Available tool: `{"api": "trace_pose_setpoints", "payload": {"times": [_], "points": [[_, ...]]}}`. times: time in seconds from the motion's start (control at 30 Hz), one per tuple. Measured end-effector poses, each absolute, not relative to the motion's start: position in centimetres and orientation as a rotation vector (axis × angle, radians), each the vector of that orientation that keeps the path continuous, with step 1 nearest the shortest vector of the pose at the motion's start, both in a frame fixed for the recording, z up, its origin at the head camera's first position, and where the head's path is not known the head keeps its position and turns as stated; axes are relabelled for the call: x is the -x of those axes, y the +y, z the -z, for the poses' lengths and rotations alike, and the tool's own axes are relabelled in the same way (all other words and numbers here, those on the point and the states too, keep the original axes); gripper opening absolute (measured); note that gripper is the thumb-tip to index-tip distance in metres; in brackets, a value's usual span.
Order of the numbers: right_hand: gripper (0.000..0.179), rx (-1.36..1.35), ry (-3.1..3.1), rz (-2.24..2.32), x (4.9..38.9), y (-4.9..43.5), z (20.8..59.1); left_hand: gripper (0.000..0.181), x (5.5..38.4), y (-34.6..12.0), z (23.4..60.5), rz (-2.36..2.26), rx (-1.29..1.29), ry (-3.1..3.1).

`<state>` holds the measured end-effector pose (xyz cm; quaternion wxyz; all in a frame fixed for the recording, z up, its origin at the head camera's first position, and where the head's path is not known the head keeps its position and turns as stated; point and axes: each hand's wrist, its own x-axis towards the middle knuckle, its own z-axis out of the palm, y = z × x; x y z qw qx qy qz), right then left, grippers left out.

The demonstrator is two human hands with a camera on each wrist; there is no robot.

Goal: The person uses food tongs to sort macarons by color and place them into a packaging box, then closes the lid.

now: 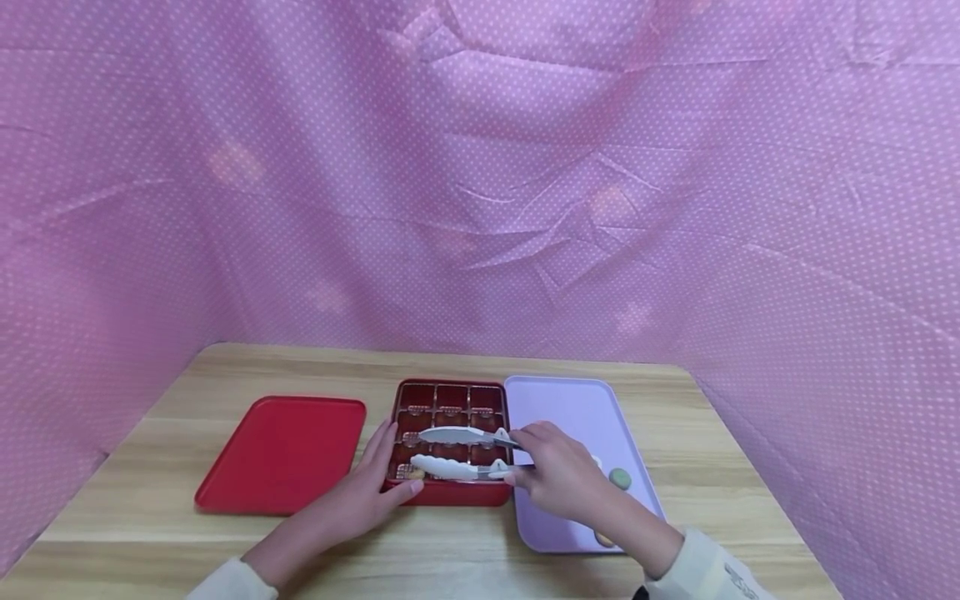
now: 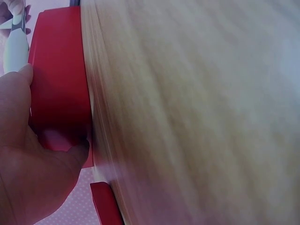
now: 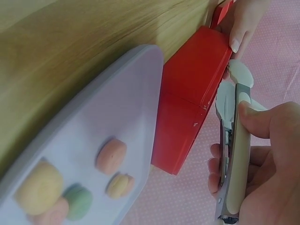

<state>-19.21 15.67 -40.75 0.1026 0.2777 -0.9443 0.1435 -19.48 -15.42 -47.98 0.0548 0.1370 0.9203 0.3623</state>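
Observation:
My right hand grips a pair of kitchen tongs with white scalloped heads. The heads are spread apart above a red box with a clear divided insert. A yellowish macaron sits in the box's front left compartment, close to the nearer tong head and partly covered. Against the box's left end rests my left hand, fingers extended along the side wall and thumb at the front rim. From the left wrist view, the thumb touches the top edge of the red box.
A lilac tray stands right of the box, bearing several macarons, among them a green one, an orange-pink one and a large yellow one. Left of the box lies a flat red lid. Pink dotted cloth hangs behind the table.

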Motion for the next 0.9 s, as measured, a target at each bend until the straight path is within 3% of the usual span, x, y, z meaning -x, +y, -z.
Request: {"api": "trace_pose_setpoints", "payload": {"times": [0.43,0.77,0.9], "points": [[0.049,-0.789,-2.759,-0.398,18.9,16.6,40.6,0.105,19.3,-15.3,47.8,-1.079,-0.414,2.810],[0.063,-0.715,-2.755,-0.389,18.1,18.9,40.0,0.105,19.0,-15.0,47.7,-1.068,-0.389,2.807],[0.054,-0.677,-2.766,-0.412,17.7,20.1,39.9,0.105,18.9,-15.0,47.8,-1.074,-0.379,2.805]]}}
